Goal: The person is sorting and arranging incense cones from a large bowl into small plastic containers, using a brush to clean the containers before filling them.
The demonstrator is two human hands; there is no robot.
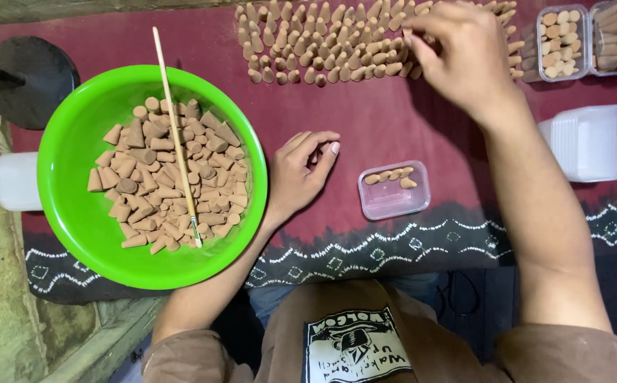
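Right hand (457, 53) at 1 o'clock, fingertips pinched on tan clay cone (409, 35) among rows. Left hand (301, 174) centre, loosely curled, empty, resting on maroon cloth (365, 120) beside green plastic bowl (74, 213).

Brown shirt, black-and-white chest print

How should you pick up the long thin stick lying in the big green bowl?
Probably by the upper end of the thin wooden stick, coming from above the round green plastic bowl. That end sticks out past the rim, free of the tan clay cones, so fingers can pinch it from both sides. Its lower tip lies among the cones.
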